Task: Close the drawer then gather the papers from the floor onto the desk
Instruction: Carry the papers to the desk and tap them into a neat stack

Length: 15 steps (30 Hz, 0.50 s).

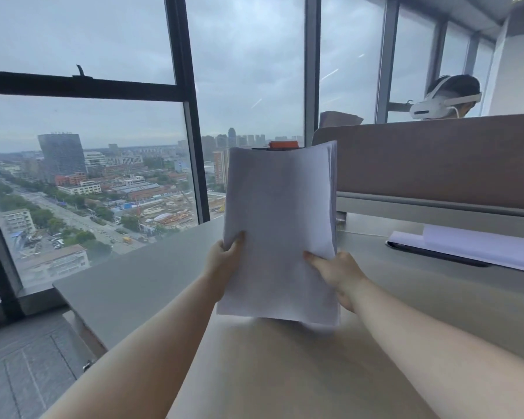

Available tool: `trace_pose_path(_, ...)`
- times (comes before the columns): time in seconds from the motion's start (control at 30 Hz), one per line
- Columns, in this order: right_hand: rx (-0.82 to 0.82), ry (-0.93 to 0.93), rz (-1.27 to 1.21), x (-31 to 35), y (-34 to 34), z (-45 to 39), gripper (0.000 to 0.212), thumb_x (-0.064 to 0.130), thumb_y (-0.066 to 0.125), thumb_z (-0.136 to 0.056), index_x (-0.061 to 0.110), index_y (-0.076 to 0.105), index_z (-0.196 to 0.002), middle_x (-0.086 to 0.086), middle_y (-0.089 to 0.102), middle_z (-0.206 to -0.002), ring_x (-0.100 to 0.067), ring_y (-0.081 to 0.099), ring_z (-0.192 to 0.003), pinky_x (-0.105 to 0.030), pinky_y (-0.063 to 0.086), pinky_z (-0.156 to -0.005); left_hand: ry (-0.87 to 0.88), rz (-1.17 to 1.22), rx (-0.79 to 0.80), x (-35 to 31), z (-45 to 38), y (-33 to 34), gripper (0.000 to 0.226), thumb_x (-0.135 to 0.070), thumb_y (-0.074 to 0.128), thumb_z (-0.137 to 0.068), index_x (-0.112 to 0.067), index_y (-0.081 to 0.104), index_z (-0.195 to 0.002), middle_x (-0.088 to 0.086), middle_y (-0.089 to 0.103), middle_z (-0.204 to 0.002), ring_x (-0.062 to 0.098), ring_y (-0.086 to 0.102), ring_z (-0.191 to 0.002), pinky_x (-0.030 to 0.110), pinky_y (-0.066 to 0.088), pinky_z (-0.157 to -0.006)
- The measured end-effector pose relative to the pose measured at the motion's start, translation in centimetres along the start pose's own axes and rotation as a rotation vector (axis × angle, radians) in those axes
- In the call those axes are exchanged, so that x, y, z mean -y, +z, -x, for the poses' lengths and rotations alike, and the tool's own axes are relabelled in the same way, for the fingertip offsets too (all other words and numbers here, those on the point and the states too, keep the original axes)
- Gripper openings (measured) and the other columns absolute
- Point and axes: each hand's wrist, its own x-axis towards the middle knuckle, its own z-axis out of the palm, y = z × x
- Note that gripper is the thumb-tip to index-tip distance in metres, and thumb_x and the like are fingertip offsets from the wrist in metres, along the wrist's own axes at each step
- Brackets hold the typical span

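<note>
White papers [280, 225], a stack several sheets thick, stand nearly upright betw. both your hands above the desk [127, 285], bottom edge just over or on the pale desktop; can't tell which, a soft shadow sits right under it. Your left hand [224, 258] pinches the stack's left edge low down, thumb on the near face, fingers hidden behind. Your right hand [336, 273] clamps the lower right edge, thumb laid flat across the near face, rest of the fingers wrapped behind and below. Both hands closed on the sheets, forearms bare and reaching in from the bottom of frame.

Top of the stack bows a little away from you, w/ sheet edges fanning at the upper right corner. Behind it, an orange object [283, 144] peeks over the top edge; too hidden to identify.

To the right, more white sheets [478, 246] lie flat on the desk on top of a dark, thin item [436, 252], well apart from the held stack. A brown partition panel [436, 161] runs along the desk's far side. Beyond it, another person [454, 95] wears a white headset [430, 107]. Floor-to-ceiling windows [88, 146] at left give onto a grey-sky cityscape. Drawer not in view.
</note>
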Motion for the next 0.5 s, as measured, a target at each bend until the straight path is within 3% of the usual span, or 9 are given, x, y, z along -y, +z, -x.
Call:
trace_pose_path(0.1, -0.054, 0.090, 0.090, -1.6, 1.3, -1.1, 0.034, 0.017, 0.069, -0.085, 0.000, 0.067, -0.114, -0.015, 0.070, -0.106, -0.032, 0.067, -0.100, -0.040, 0.052, -0.088, 0.067, -0.269, -0.071, -0.1, -2.1, -0.3, 0.041, -0.037, 0.054, -0.090, -0.011, 0.041, -0.060, 0.004, 0.043, -0.060, 0.024, 0.046, -0.067, 0.033, 0.031, -0.052)
trace_pose_path(0.17, -0.066, 0.176, 0.075, -2.6, 2.3, -1.4, 0.037, 0.014, 0.067, -0.085, -0.005, 0.065, -0.116, -0.020, 0.069, -0.112, -0.037, 0.067, -0.104, -0.048, 0.052, -0.094, 0.022, -0.449, -0.086, 0.3, -3.3, -0.5, 0.044, -0.034, 0.053, -0.090, -0.013, 0.034, -0.057, 0.003, 0.039, -0.060, 0.029, 0.048, -0.072, 0.036, 0.034, -0.061)
trace_pose_path(0.23, -0.076, 0.231, 0.061, -2.9, 3.0, -1.7, 0.037, 0.010, 0.062, -0.088, -0.008, 0.061, -0.121, -0.021, 0.065, -0.120, -0.038, 0.064, -0.110, -0.046, 0.049, -0.098, -0.036, -0.600, -0.041, 1.1, -4.5, -0.5, 0.039, -0.033, 0.053, -0.090, -0.009, 0.045, -0.060, 0.009, 0.047, -0.064, 0.040, 0.057, -0.082, 0.039, 0.043, -0.072)
trace_pose_path(0.3, -0.095, 0.268, 0.053, -2.5, 3.1, -2.0, 0.036, 0.006, 0.056, -0.092, -0.009, 0.056, -0.126, -0.021, 0.061, -0.124, -0.037, 0.060, -0.114, -0.042, 0.046, -0.096, -0.097, -0.656, 0.009, 2.4, -5.2, -0.7, 0.043, -0.031, 0.052, -0.091, 0.010, 0.064, -0.094, 0.028, 0.064, -0.098, 0.043, 0.060, -0.104, 0.043, 0.047, -0.085)
trace_pose_path(0.33, -0.101, 0.288, 0.032, -2.4, 3.1, -2.3, 0.036, 0.004, 0.054, -0.093, -0.008, 0.055, -0.127, -0.021, 0.060, -0.125, -0.036, 0.060, -0.111, -0.040, 0.046, -0.092, -0.121, -0.673, 0.020, 3.1, -5.4, -0.8, 0.050, -0.030, 0.051, -0.092, 0.015, 0.059, -0.113, 0.033, 0.060, -0.118, 0.044, 0.056, -0.114, 0.043, 0.046, -0.093)
trace_pose_path(0.37, -0.110, 0.307, 0.028, -2.5, 3.2, -2.8, 0.036, 0.004, 0.052, -0.094, -0.007, 0.054, -0.128, -0.021, 0.059, -0.127, -0.036, 0.060, -0.109, -0.039, 0.046, -0.089, -0.131, -0.687, 0.022, 3.7, -5.4, -1.1, 0.053, -0.029, 0.050, -0.092, 0.016, 0.054, -0.120, 0.035, 0.055, -0.127, 0.043, 0.054, -0.119, 0.042, 0.044, -0.097)
trace_pose_path(0.5, -0.096, 0.342, -0.017, -2.8, 4.2, -4.0, 0.037, 0.005, 0.048, -0.094, -0.001, 0.052, -0.131, -0.017, 0.059, -0.129, -0.036, 0.058, -0.117, -0.041, 0.046, -0.098, -0.110, -0.685, -0.035, 5.6, -6.0, -2.8, 0.041, -0.029, 0.047, -0.093, 0.008, 0.063, -0.098, 0.029, 0.062, -0.117, 0.037, 0.058, -0.103, 0.037, 0.043, -0.087)
